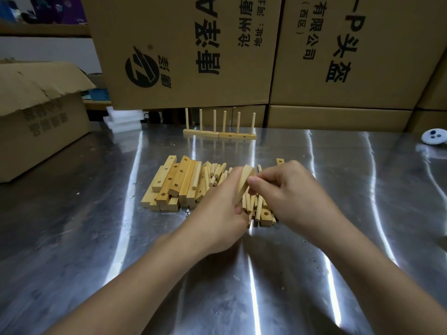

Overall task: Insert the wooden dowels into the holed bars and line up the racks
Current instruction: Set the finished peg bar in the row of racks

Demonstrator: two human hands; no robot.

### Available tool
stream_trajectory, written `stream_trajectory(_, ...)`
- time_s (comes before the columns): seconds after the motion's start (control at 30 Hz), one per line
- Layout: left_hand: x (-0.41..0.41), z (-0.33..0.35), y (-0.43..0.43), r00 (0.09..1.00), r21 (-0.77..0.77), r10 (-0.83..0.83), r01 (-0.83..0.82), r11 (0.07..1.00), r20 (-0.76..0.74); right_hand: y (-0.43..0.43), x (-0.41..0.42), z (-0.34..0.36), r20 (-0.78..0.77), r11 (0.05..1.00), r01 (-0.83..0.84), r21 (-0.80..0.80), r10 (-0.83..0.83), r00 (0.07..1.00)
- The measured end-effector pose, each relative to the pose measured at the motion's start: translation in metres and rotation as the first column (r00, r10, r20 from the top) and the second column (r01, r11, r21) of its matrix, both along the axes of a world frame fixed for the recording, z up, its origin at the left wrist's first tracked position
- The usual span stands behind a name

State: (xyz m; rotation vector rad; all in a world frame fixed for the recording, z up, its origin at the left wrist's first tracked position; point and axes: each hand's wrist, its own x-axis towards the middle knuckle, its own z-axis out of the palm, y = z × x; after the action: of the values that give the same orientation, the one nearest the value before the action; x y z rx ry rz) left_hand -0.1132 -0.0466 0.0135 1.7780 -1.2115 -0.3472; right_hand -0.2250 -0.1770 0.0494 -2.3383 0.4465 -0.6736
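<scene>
My left hand (219,209) grips a wooden holed bar (243,183), tilted up on end above the pile. My right hand (287,189) pinches at the bar's upper part; whether a dowel sits between its fingers is hidden. Under both hands lies a heap of loose dowels (216,174). Left of it, several holed bars (174,184) are stacked side by side. At the back of the steel table (96,238) two finished racks (219,134) stand end to end, each with three upright dowels.
Large printed cardboard boxes (193,52) wall off the table's far side. An open carton (41,110) sits at the left. White foam pieces (123,118) lie near the back left. A small white round device (434,136) rests at the far right edge.
</scene>
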Motion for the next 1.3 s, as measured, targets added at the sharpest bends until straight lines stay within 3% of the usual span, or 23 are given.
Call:
stream_trajectory(0.13,0.001,-0.005,-0.003,0.998,-0.162,-0.016,0.006,0.987,-0.057,-0.002,0.0,0.003,0.091,0.997,-0.041,0.067,0.035,0.995)
stream_trajectory(0.23,0.0,-0.004,-0.003,0.981,-0.179,-0.093,0.061,0.982,-0.171,-0.008,-0.002,0.001,0.111,0.995,-0.031,0.093,0.02,0.994)
stream_trajectory(0.37,-0.006,0.011,0.001,0.831,-0.186,-0.1,-0.004,0.983,-0.546,-0.011,-0.004,-0.002,0.181,0.996,0.084,0.038,-0.09,0.979)
stream_trajectory(0.5,-0.008,0.013,0.002,0.742,-0.123,0.001,-0.112,0.986,-0.67,-0.002,-0.002,-0.004,0.209,1.0,0.03,-0.004,-0.028,0.977)
stream_trajectory(0.6,-0.005,0.017,0.004,0.636,-0.076,-0.048,-0.016,0.997,-0.77,0.0,-0.002,-0.003,0.221,0.999,0.031,-0.037,-0.022,0.975)
stream_trajectory(0.73,0.004,0.023,0.008,0.49,-0.128,-0.16,0.098,0.987,-0.857,-0.001,-0.004,0.004,0.199,0.999,-0.04,-0.026,0.044,0.979)
stream_trajectory(0.97,0.008,0.018,0.007,0.552,-0.086,-0.113,0.074,0.994,-0.826,0.015,0.001,0.0,0.283,0.994,0.089,0.062,-0.103,0.954)
stream_trajectory(1.3,0.008,0.029,0.011,0.65,-0.153,-0.141,0.039,0.988,-0.747,0.019,-0.003,0.01,0.301,0.999,-0.003,0.053,-0.013,0.954)
